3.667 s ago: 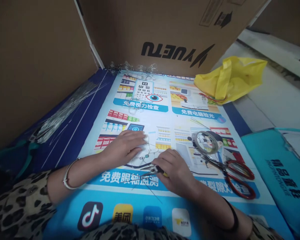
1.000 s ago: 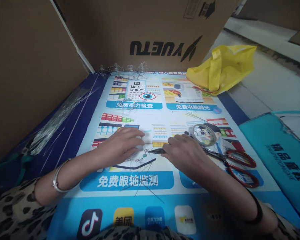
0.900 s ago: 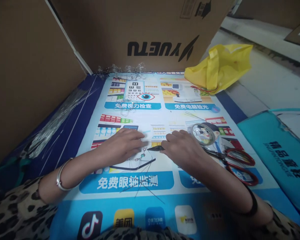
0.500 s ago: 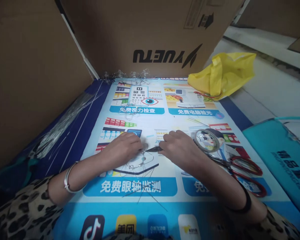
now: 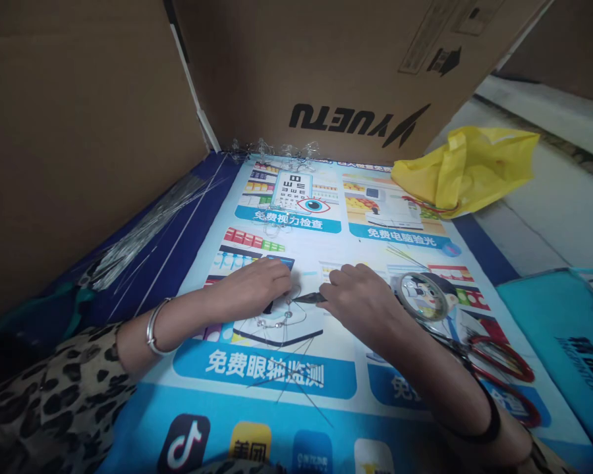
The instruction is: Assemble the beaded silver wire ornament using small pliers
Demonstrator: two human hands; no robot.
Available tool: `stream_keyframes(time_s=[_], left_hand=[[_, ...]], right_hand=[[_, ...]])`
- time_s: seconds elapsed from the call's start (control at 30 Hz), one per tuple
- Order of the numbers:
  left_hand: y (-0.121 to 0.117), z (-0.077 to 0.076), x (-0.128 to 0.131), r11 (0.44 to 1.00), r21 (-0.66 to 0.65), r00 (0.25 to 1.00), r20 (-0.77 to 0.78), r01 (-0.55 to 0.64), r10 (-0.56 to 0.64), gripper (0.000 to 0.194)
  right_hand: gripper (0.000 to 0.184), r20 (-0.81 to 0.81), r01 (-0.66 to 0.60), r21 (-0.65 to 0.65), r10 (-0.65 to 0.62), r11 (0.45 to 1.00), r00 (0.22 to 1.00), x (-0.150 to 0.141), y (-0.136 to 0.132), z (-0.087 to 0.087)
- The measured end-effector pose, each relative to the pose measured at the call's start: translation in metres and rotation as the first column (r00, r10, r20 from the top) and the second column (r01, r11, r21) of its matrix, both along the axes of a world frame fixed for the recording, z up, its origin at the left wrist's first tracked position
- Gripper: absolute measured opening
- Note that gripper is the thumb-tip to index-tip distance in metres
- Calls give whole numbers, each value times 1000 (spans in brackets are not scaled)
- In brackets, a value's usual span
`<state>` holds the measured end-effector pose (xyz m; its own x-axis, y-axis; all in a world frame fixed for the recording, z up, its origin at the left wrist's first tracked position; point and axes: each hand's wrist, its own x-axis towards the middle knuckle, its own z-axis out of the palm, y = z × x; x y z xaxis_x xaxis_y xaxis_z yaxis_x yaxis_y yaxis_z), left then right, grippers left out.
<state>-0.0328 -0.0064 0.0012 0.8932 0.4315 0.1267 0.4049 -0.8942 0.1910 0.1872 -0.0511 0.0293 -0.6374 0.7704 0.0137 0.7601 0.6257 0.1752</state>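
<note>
Beaded wire [image 5: 277, 324] at left hand [image 5: 257, 287]

Makeshift craft spot, cardboard-walled [image 5: 356, 72].

The bare right hand [image 5: 358, 296] has moved towards 12 o'clock since the earliest picture, and its dark, pointed metal pliers [image 5: 310, 298] went from the 6 o'clock side of the clear-beaded thin wire piece [image 5: 278, 324] to its 2 o'clock side. The bare left hand [image 5: 259, 289], then with fingers spread, is now bunched. The right forearm now covers part of the red-handled metal scissors [image 5: 499, 359], fully exposed at first
</note>
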Motion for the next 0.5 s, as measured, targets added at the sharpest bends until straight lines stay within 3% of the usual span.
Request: stream_keyframes(time_s=[0.5], left_hand=[[-1, -5, 1, 996, 88, 999, 33, 13, -16, 10]], right_hand=[[11, 26, -81, 86, 79, 993, 997, -9, -3, 4]])
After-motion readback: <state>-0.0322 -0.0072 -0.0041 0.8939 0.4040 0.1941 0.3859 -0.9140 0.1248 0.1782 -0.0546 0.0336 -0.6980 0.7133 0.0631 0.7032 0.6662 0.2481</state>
